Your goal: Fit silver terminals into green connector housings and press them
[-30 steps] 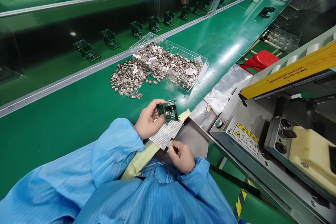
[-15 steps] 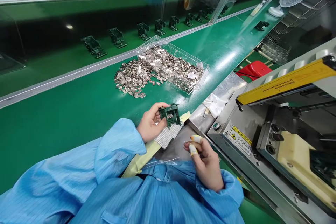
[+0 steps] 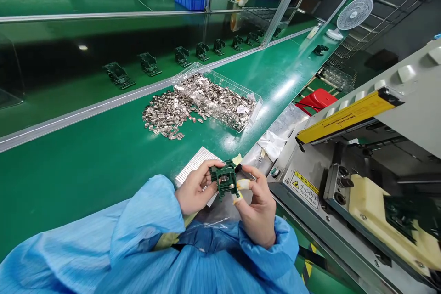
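A dark green plastic frame (image 3: 225, 179) with openings is held up in front of my body. My left hand (image 3: 197, 187) grips its left side between thumb and fingers. On the other side, my right hand (image 3: 257, 206) has its thumb and fingers closed on the frame's right edge. White and yellow wraps cover two of the right fingertips. Whether a small part sits between those fingers is hidden. Beneath the left hand lies a white gridded sheet (image 3: 195, 161) of small blocks, partly covered.
A clear plastic box (image 3: 255, 112) full of small metal pieces stands ahead, with a loose pile (image 3: 161, 115) beside it. Several similar green frames (image 3: 117, 75) line the belt behind. At right is a machine with a yellow sensor bar (image 3: 347, 117); a white cloth (image 3: 272, 144) lies beside it.
My right hand has moved up and left to the green frame and now touches it. The left hand keeps its hold. The camera view has tilted up and shifted right.
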Action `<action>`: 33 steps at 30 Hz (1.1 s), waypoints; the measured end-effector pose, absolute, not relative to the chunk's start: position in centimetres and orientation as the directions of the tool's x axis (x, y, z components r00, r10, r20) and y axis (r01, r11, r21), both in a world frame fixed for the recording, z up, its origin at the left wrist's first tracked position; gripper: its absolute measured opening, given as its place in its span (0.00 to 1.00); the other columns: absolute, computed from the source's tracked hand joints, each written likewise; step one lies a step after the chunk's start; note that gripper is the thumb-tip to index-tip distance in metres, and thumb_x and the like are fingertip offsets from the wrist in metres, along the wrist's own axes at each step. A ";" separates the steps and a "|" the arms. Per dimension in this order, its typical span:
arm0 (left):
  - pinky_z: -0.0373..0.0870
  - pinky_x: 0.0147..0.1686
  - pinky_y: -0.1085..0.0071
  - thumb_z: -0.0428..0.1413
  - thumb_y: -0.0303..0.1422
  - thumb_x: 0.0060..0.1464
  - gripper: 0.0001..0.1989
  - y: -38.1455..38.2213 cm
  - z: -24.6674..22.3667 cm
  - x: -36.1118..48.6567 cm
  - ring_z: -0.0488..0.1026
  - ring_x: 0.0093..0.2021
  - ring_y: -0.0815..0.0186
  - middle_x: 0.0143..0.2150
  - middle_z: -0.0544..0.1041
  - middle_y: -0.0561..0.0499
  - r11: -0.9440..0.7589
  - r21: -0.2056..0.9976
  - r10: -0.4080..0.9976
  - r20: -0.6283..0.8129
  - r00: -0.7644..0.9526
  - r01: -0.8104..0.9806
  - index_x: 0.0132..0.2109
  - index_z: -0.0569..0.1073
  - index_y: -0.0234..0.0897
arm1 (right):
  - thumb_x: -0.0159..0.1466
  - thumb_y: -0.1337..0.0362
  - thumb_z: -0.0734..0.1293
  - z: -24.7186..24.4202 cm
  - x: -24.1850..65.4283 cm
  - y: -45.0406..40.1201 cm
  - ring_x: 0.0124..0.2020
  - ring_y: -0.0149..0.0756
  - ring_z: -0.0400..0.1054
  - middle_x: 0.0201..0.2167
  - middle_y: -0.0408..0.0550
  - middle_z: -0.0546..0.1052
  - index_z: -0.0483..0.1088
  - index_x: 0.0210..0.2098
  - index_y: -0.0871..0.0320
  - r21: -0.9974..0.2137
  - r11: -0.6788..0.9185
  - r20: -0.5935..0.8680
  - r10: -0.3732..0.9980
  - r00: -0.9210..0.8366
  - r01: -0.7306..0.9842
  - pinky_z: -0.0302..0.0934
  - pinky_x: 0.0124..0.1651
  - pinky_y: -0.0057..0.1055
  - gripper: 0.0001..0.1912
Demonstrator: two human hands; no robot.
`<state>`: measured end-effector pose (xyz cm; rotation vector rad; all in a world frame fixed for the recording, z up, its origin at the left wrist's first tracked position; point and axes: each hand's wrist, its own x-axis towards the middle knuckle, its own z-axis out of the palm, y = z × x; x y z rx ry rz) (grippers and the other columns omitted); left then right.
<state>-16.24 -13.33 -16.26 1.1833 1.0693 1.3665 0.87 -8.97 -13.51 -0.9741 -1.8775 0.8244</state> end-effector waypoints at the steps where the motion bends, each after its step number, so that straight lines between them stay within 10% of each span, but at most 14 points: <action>1: 0.71 0.36 0.74 0.53 0.36 0.62 0.16 -13.3 -16.2 -16.2 0.73 0.35 0.68 0.39 0.74 0.48 -0.116 0.984 0.993 0.114 -0.018 -0.133 0.55 0.62 0.39 | 0.57 0.71 0.69 -13.6 0.6 -9.0 0.55 0.46 0.65 0.53 0.52 0.71 0.73 0.32 0.55 -0.804 0.509 0.397 0.844 -0.360 0.307 0.60 0.56 0.47 0.05; 9: 0.72 0.34 0.75 0.50 0.32 0.63 0.15 -13.5 -16.6 -16.3 0.73 0.33 0.69 0.38 0.73 0.49 -0.169 0.982 0.985 0.171 0.016 -0.083 0.56 0.62 0.40 | 0.62 0.68 0.68 -13.3 -1.3 -9.2 0.55 0.46 0.64 0.51 0.53 0.72 0.72 0.39 0.53 -0.683 0.629 0.510 0.774 -0.374 0.370 0.60 0.57 0.50 0.06; 33: 0.69 0.23 0.78 0.52 0.27 0.58 0.16 -13.9 -14.8 -15.7 0.74 0.26 0.70 0.30 0.74 0.54 -0.102 0.993 0.989 0.109 -0.103 0.063 0.53 0.65 0.39 | 0.64 0.63 0.65 -15.4 -2.6 -10.6 0.43 0.41 0.70 0.44 0.53 0.72 0.71 0.39 0.55 -0.872 0.379 0.333 0.923 -0.192 0.311 0.69 0.44 0.37 0.04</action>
